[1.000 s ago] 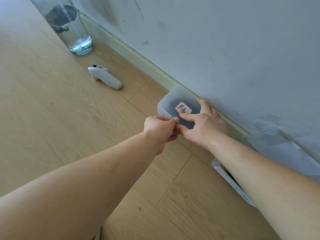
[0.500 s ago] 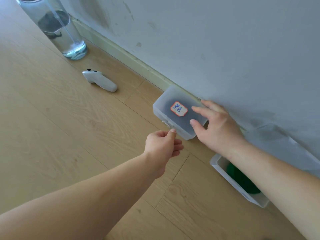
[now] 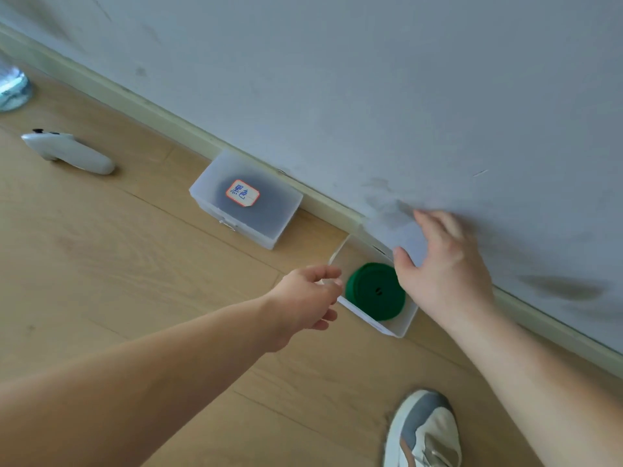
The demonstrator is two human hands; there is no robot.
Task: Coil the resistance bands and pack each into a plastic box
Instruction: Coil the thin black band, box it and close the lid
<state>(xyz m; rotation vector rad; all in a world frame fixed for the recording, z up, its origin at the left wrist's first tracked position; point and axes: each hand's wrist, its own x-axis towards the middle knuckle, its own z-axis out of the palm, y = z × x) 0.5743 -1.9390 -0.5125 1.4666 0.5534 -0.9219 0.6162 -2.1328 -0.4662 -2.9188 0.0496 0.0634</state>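
Observation:
A closed translucent plastic box (image 3: 269, 224) with a red-edged label lies on the wood floor by the baseboard, a dark band showing through its lid. To its right stands an open white box (image 3: 401, 326) with a coiled green resistance band (image 3: 376, 291) inside. Its raised lid (image 3: 409, 237) leans toward the wall. My right hand (image 3: 445, 267) is at that lid with fingers spread, thumb on the lid's lower edge. My left hand (image 3: 308, 298) hovers at the open box's left rim, fingers loosely curled and holding nothing.
A white handheld controller (image 3: 67, 151) lies on the floor at left, with the base of a clear water bottle (image 3: 11, 85) beyond it. A grey and white shoe (image 3: 423, 433) is at the bottom right. The wall runs close behind both boxes.
Both hands have left the labelled closed box and moved right to the open box with the green band. The view has swung right with them.

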